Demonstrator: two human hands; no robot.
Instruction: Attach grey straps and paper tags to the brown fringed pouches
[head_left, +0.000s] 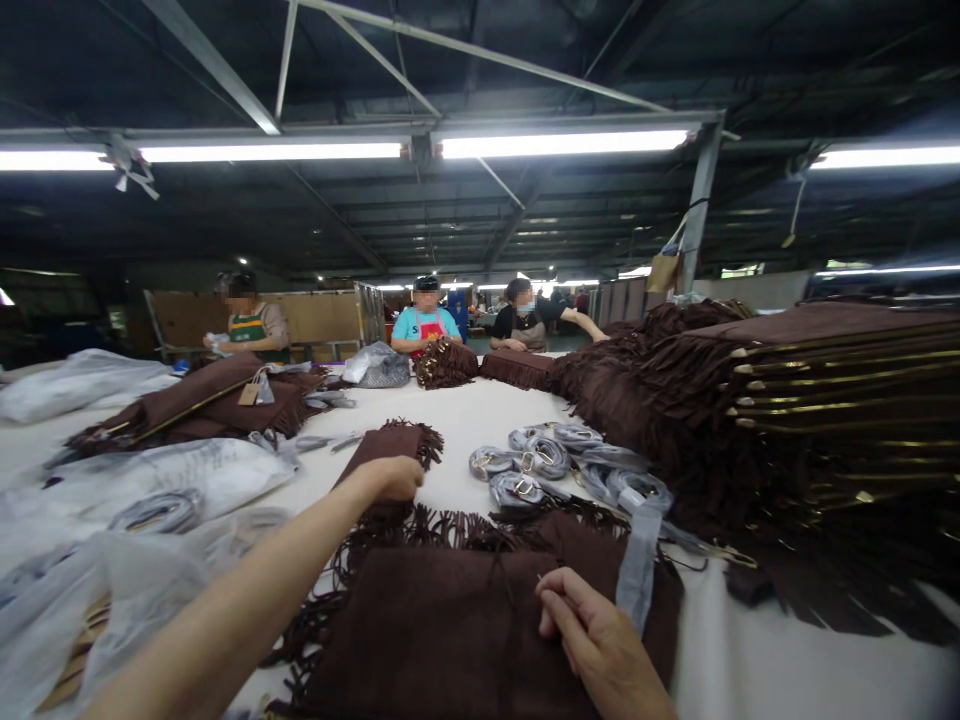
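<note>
My left hand (399, 479) reaches forward with its fingers curled closed over a small brown fringed suede-like piece (386, 442); what they grip, if anything, is hidden. Close to me lies a larger brown fringed bag (442, 630), flat on the table. Above its right part, my right hand (589, 625) is closed in a pinch, with a small thin shiny tip showing at the fingertips. Thin dark strips hang across the bag just left of those fingers. Grey plastic-wrapped straps (544, 455) with gold buckles are coiled beyond the right hand.
A tall stack of brown fringed bags with gold zippers (840, 390) rises on the right. More brown bags (217, 400) and clear plastic bags (172, 480) cover the left side of the white table (487, 405). Across it are several co-workers, one with an arm stretched toward the stack.
</note>
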